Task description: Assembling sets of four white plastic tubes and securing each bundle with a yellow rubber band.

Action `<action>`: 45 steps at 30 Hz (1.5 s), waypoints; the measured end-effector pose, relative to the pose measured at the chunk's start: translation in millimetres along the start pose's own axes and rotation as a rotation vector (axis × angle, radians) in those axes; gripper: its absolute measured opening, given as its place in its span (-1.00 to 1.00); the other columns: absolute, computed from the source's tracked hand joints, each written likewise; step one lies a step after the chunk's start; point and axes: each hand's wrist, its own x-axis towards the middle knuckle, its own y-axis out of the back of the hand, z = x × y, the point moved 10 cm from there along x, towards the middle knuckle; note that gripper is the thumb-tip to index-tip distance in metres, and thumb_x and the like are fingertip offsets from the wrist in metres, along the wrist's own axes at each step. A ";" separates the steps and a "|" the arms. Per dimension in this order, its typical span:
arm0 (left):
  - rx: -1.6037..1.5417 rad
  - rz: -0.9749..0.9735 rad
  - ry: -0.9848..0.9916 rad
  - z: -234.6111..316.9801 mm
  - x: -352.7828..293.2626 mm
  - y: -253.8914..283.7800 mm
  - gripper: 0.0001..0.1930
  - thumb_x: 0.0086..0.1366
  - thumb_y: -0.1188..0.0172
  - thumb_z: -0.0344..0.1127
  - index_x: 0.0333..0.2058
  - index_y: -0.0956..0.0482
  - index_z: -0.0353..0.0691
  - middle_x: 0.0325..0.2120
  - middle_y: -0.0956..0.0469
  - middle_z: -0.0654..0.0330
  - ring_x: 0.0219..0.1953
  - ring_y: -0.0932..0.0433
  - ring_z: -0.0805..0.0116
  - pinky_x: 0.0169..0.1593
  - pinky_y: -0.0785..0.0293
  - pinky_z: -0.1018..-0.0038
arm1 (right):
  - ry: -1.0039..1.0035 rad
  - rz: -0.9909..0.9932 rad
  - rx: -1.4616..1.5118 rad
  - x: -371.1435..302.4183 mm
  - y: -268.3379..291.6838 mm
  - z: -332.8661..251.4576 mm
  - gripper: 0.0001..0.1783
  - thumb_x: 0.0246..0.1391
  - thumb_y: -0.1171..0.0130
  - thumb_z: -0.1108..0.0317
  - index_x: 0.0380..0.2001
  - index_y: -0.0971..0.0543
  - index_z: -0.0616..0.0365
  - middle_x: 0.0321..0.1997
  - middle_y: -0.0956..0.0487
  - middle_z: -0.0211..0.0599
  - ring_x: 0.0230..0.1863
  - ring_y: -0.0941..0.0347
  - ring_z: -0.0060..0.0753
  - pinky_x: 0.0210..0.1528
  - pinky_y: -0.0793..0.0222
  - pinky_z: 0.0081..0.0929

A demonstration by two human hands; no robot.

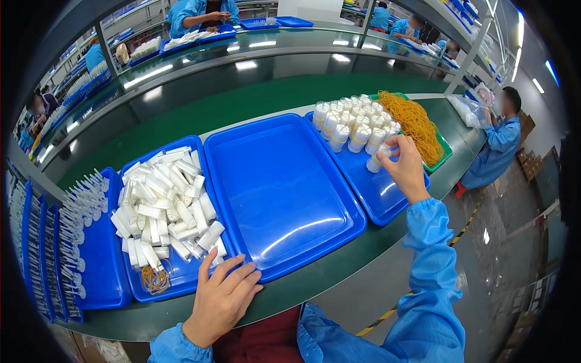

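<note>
My left hand (219,297) rests flat, fingers apart, on the near rim of the blue tray (136,289) heaped with loose white tubes (164,202); it holds nothing. A few yellow rubber bands (155,279) lie in that tray's near corner. My right hand (404,164) reaches out to the right blue tray (378,196) and grips a banded bundle of white tubes (376,161) at the near edge of several upright bundles (354,124). Between the two trays lies an empty blue tray (278,187).
A green tray (445,154) heaped with yellow rubber bands (416,121) sits behind my right hand. Blue trays with rows of small white spoon-like parts (82,212) stand at far left. A green conveyor belt (242,103) runs behind. A person in blue (499,145) sits to the right.
</note>
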 end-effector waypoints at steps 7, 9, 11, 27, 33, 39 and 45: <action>-0.002 0.003 0.000 -0.1 0.0 -3.2 -0.70 0.02 -0.48 -0.35 -0.21 -0.69 -0.13 -0.15 -0.65 0.27 0.09 -0.55 0.21 0.38 -0.14 -0.11 | 0.219 0.220 -0.185 17.2 -4.0 -21.6 -0.56 -0.08 -0.47 0.13 -0.16 -0.62 0.10 -0.03 -0.53 -0.21 0.10 -0.39 -0.07 0.13 -0.29 -0.15; -0.003 0.004 -0.006 -0.1 0.2 -3.3 -0.70 0.02 -0.48 -0.35 -0.21 -0.69 -0.13 -0.15 -0.65 0.27 0.09 -0.56 0.21 0.38 -0.14 -0.11 | 0.239 0.239 -0.236 25.9 -15.0 -26.9 -0.54 -0.09 -0.47 0.09 -0.17 -0.63 0.09 0.00 -0.53 -0.22 0.11 -0.39 -0.08 0.13 -0.28 -0.13; -0.003 0.010 0.000 -1.4 -0.9 -2.2 -0.70 0.02 -0.48 -0.35 -0.22 -0.69 -0.13 -0.15 -0.65 0.27 0.09 -0.56 0.21 0.38 -0.14 -0.11 | 0.184 0.133 -0.281 35.9 -29.0 -24.2 -0.53 -0.10 -0.47 0.07 -0.16 -0.66 0.09 0.04 -0.53 -0.23 0.13 -0.38 -0.08 0.15 -0.27 -0.12; -0.025 0.006 -0.003 -1.2 1.2 -4.8 -0.70 0.02 -0.48 -0.36 -0.21 -0.69 -0.12 -0.15 -0.65 0.27 0.08 -0.56 0.19 0.38 -0.13 -0.12 | -0.333 0.090 0.196 30.7 -10.4 134.9 -0.51 -0.01 -0.36 0.38 -0.02 -0.47 0.35 -0.31 -0.65 -0.12 -0.40 -0.62 -0.26 -0.36 -0.57 -0.33; -0.018 -0.003 -0.001 -1.3 0.9 -3.5 -0.70 0.02 -0.48 -0.37 -0.21 -0.69 -0.12 -0.14 -0.65 0.26 0.09 -0.55 0.18 0.38 -0.13 -0.12 | -0.473 -0.057 0.244 40.0 -75.8 155.3 -0.34 -0.05 -0.47 0.23 -0.07 -0.42 0.54 -0.38 -0.65 0.06 -0.51 -0.66 -0.23 -0.53 -0.57 -0.28; -0.026 -0.010 -0.010 1.6 3.6 -5.9 -0.69 0.01 -0.48 -0.37 -0.21 -0.69 -0.13 -0.13 -0.65 0.25 0.09 -0.55 0.17 0.38 -0.13 -0.12 | -0.304 0.063 0.012 62.7 -88.3 181.7 -0.36 -0.10 -0.51 0.14 -0.17 -0.52 0.52 -0.34 -0.66 0.18 -0.35 -0.69 -0.06 -0.36 -0.60 -0.23; -0.009 -0.005 0.017 -0.9 0.0 -2.7 -0.69 0.01 -0.48 -0.37 -0.21 -0.69 -0.13 -0.14 -0.66 0.25 0.09 -0.55 0.17 0.38 -0.13 -0.11 | -0.524 -0.082 0.242 38.9 -68.4 133.6 -0.53 0.03 -0.42 0.25 -0.19 -0.55 0.49 -0.36 -0.68 0.00 -0.42 -0.69 -0.25 -0.46 -0.59 -0.31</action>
